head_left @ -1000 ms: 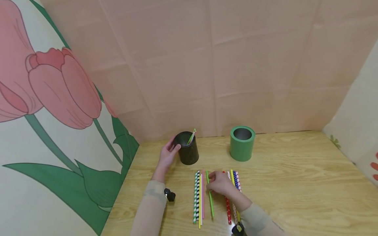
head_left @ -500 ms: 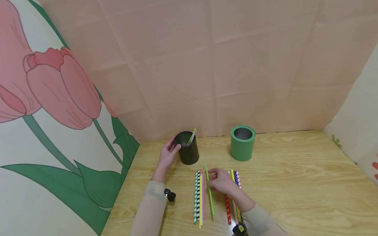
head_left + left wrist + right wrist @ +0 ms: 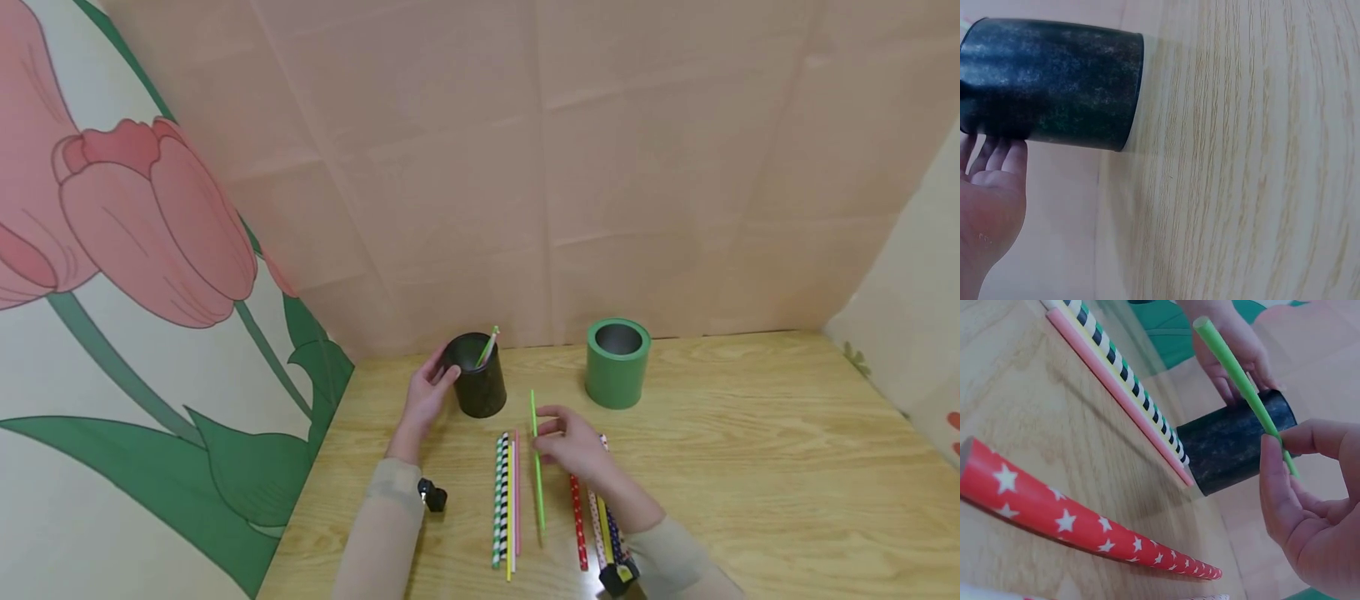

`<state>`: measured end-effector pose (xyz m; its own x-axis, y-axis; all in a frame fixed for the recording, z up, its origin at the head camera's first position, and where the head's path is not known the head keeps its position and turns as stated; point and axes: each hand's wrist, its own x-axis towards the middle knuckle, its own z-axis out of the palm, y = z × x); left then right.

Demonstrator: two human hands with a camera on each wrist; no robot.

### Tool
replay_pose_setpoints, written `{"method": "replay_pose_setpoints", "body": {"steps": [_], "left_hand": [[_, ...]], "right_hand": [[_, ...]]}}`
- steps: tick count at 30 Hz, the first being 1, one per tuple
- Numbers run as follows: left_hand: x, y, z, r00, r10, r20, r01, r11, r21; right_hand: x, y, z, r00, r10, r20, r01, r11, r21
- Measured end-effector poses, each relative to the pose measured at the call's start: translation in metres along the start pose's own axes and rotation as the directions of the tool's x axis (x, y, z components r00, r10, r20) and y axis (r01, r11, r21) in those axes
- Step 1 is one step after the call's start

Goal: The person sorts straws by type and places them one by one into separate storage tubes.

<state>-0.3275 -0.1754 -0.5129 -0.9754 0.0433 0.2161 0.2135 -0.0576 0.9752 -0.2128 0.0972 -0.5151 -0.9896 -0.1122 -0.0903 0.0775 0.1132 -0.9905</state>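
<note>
My left hand [image 3: 426,398] holds the black cylindrical cup [image 3: 482,395] at its left side, thumb near the rim. In the left wrist view its fingertips reach behind the cup [image 3: 1066,87]. A green straw and a light one [image 3: 492,340] lean inside the cup. Above the table, my right hand [image 3: 573,443] pinches a plain bright green straw [image 3: 537,483] between thumb and fingers. In the right wrist view this straw [image 3: 1230,365] is tilted, apart from the cup behind it. Below that hand lies a red straw with white stars [image 3: 1091,522].
Green-striped, black-striped [image 3: 504,533], yellow and pink straws [image 3: 517,508] lie side by side left of the right hand. Several patterned straws [image 3: 602,525] lie partly under the right wrist. A green cup [image 3: 617,371] stands at the back of the wooden table [image 3: 750,433].
The right hand has lifted the green straw off the table and carried it away from me, towards the cups. The left hand and black cup have stayed in place.
</note>
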Motion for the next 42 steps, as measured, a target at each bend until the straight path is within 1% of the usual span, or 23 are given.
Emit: {"method": "replay_pose_setpoints", "body": {"steps": [7, 12, 16, 29, 38, 42], "left_hand": [[0.0, -0.001, 0.0, 1.0, 0.012, 0.002, -0.012, 1.0, 0.013], [0.001, -0.001, 0.0, 1.0, 0.005, -0.009, -0.005, 1.0, 0.024], [0.001, 0.0, 0.001, 1.0, -0.006, -0.017, 0.007, 1.0, 0.028], [0.0, 0.001, -0.001, 1.0, -0.01, -0.025, 0.011, 0.999, 0.03], [-0.001, 0.001, -0.001, 1.0, -0.009, -0.019, 0.01, 1.0, 0.027], [-0.001, 0.001, -0.002, 1.0, -0.01, -0.016, 0.011, 1.0, 0.019]], "right_hand": [[0.003, -0.005, -0.003, 0.998, -0.046, -0.031, 0.048, 0.997, 0.06], [0.005, -0.009, -0.004, 0.997, -0.052, -0.058, 0.058, 0.993, 0.103], [0.007, -0.011, -0.006, 0.996, -0.059, -0.064, 0.067, 0.988, 0.137], [0.009, -0.022, -0.007, 0.993, -0.1, -0.069, 0.11, 0.981, 0.161], [0.015, -0.033, -0.003, 0.983, -0.17, -0.074, 0.182, 0.96, 0.213], [0.019, -0.041, 0.0, 0.974, -0.213, -0.079, 0.225, 0.955, 0.195]]}}
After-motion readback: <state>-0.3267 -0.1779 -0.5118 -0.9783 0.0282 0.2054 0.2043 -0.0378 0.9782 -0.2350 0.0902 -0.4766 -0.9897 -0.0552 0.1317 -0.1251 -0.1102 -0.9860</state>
